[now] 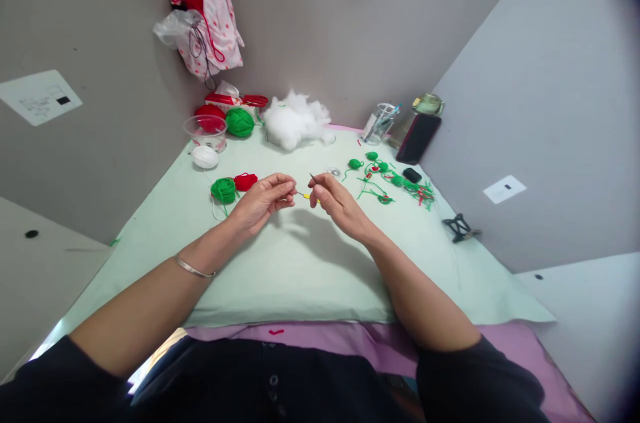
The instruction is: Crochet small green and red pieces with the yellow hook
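Observation:
Above the middle of the table, my right hand (334, 202) is closed on a crochet hook (307, 196) with a yellow grip and a thin metal shaft. The shaft points left, toward my left hand (270, 200), whose thumb and fingers are pinched together. Whatever sits in that pinch is too small and covered to make out. Left of my left hand lie a green yarn ball (223, 190) and a small red yarn ball (246, 182). A thin, dark pointed end (313, 178) shows by my right forefinger.
White stuffing (297, 120) lies at the back beside a larger green yarn ball (240, 122) and a clear tub (206, 136). To the right are small green crocheted pieces and yarn scraps (413, 191), a phone (419, 138), a pen cup (381, 123) and a black stand (459, 228).

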Demonstrator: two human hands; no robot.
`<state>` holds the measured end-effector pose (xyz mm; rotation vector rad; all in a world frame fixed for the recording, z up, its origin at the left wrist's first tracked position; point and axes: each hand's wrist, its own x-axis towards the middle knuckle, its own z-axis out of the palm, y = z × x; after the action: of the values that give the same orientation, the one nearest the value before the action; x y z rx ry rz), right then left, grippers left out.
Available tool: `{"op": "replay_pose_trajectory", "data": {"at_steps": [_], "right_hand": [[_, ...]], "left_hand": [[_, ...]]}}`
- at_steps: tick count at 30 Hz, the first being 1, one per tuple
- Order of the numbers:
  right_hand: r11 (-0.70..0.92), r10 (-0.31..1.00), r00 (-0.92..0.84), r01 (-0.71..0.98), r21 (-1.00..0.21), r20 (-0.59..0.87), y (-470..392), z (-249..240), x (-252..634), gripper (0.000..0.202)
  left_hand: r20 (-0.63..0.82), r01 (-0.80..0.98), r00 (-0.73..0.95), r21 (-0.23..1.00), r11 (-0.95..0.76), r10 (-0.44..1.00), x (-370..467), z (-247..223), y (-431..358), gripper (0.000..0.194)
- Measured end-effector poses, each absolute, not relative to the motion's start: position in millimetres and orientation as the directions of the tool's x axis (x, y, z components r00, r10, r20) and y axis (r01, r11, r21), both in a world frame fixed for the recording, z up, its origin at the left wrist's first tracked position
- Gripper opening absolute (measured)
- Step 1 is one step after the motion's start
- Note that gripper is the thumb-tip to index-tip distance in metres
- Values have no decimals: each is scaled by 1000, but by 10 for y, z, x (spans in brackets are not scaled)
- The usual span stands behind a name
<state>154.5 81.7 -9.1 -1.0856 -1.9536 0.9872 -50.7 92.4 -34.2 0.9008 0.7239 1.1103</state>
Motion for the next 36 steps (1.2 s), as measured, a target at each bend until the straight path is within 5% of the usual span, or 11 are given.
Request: {"op": "replay_pose_trajectory", "data": {"at_steps": [36], "right_hand": [[284, 862, -500, 337, -898, 85, 834, -76, 1551, 48]], "left_hand": [[-51, -420, 261, 893, 161, 964, -514, -304, 903, 30]]}}
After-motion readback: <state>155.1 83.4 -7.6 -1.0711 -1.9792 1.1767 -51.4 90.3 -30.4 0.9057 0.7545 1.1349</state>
